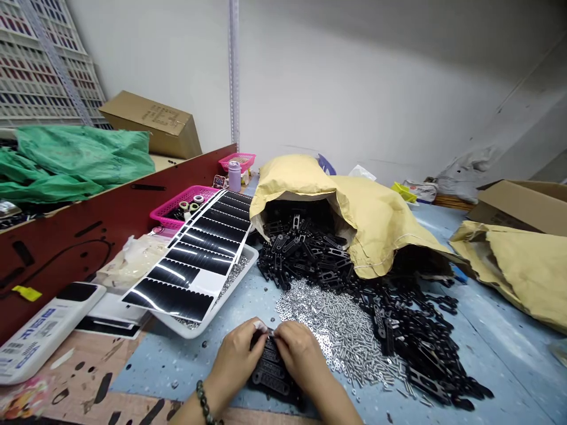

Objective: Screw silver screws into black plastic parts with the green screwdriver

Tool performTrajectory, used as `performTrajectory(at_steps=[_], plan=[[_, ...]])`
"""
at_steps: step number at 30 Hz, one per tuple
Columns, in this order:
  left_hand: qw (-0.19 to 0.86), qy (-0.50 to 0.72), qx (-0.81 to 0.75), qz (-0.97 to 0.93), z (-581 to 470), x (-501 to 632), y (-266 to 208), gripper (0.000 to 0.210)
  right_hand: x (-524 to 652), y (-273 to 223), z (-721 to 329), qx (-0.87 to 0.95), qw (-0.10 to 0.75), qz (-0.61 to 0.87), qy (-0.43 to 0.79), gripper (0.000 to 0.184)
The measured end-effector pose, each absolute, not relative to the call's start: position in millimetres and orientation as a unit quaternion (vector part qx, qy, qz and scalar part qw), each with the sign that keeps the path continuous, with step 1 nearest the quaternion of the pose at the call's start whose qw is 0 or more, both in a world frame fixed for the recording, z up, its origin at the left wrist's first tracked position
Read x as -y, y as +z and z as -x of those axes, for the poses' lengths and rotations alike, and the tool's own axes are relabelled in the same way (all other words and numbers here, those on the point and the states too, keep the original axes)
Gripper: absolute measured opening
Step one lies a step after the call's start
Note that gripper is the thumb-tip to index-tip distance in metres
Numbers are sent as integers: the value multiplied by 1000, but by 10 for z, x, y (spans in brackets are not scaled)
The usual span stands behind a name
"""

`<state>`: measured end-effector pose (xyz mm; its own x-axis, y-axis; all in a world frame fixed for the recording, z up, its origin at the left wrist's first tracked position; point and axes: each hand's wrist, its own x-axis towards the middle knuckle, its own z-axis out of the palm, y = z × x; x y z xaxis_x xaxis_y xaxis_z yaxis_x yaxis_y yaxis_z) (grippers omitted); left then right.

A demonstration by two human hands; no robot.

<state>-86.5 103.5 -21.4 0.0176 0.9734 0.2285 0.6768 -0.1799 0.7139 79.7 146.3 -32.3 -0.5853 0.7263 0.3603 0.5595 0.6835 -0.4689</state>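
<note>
Hands: left hand (237, 349) and right hand (305, 353) met, fingertips pinched on a small piece (271, 333).
Piece: sat between the thumbs, above flat black parts (270, 382); detail too small to tell.
Risk: a slipped pinch could have lost it in the screw pile (354, 339) beside the right hand.
Room: bare desk (155, 366) lay left, below the tray rim (190, 332); screws crowded the right.

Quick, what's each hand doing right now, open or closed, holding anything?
Left hand: closed, pinching the top of what looks like a bag of black parts.
Right hand: closed, pinching the same bag's top.
</note>
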Motion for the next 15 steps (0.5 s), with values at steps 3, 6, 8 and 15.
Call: performTrajectory(at_steps=[3, 6, 8, 15], plan=[[204, 352, -583, -703, 810, -1007, -211, 11, -1452, -224, -894, 853, 302, 366, 217, 14], [193, 335, -554, -738, 721, -1021, -255, 12, -1512, -165, -1165, 794, 369, 426, 228, 14], [180, 319, -537, -760, 670, -1047, -294, 15, -1577, -165, -1430, 752, 393, 496, 185, 17], [139, 287, -500, -805, 704, -1043, -326, 21, -1748, -341, -2189, 705, 350, 611, 80, 16]])
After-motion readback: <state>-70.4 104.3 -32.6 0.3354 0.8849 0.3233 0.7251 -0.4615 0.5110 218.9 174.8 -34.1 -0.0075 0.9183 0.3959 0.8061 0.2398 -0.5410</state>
